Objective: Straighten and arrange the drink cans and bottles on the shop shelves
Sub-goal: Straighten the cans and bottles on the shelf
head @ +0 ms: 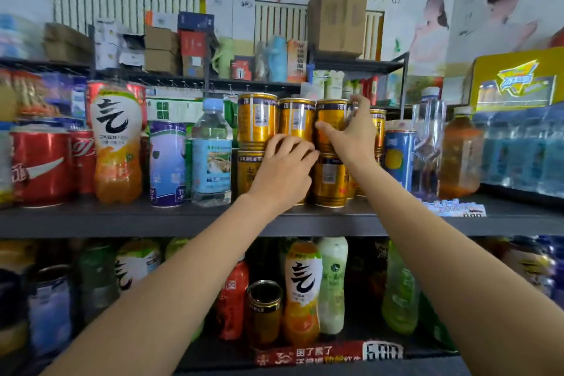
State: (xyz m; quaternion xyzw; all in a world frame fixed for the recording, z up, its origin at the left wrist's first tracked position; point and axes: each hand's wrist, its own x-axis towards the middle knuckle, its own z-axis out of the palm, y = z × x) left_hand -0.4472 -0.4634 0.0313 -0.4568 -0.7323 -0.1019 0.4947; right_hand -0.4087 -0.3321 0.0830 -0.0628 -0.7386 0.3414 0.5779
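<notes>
Head cam caught the person mid-way through sorting the stack of gold cans (297, 125) in the middle of the upper drinks shelf (122, 220), so the step in hand looked like squaring up that two-high stack. Right hand (351, 131) was curled round the top-row gold can (331, 119) on the right of the stack, thumb on its front and fingers reaching over the rim. Left hand (283, 168) sat lower, fingers bent against the cans where the two rows meet, looked more like steadying than a full grip, honestly hard to tell. Next move probably needs that top can seated squarely on the one below with the label facing out, while the left keeps the stack from tipping. To the left stood a water bottle (212, 152), full and clear, and an orange drink bottle (117, 143), full too. Lower shelf had one gold can (264, 311) near the middle, between more bottles.
</notes>
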